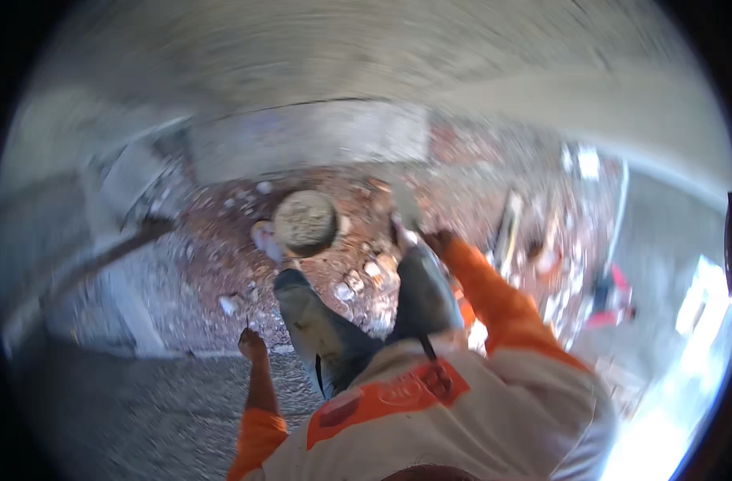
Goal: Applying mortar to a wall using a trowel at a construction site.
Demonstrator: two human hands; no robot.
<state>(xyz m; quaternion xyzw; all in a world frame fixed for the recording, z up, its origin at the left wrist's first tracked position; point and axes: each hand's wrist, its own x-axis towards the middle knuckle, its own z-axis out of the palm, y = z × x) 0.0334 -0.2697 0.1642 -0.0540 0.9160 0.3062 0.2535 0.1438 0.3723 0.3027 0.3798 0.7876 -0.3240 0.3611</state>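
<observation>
My right hand [440,241] is closed at the end of the orange sleeve, beside my right knee. It grips what looks like a trowel [406,207], its grey blade pointing away from me and smeared by motion. Out to the left, my left hand [253,345] is curled closed. A thin dark bit shows above its fingers, too small to name. Ahead of my left knee stands a round pan [332,239] filled with a pale, lumpy mix like mortar. Neither hand touches the pan.
Rubble and stones [346,286] cover the reddish ground around my legs. A pale concrete slab [310,144] lies ahead, below a grey wall [366,56]. Boards [506,228] lie to the right. At the left, a dark bar [113,256] slants across.
</observation>
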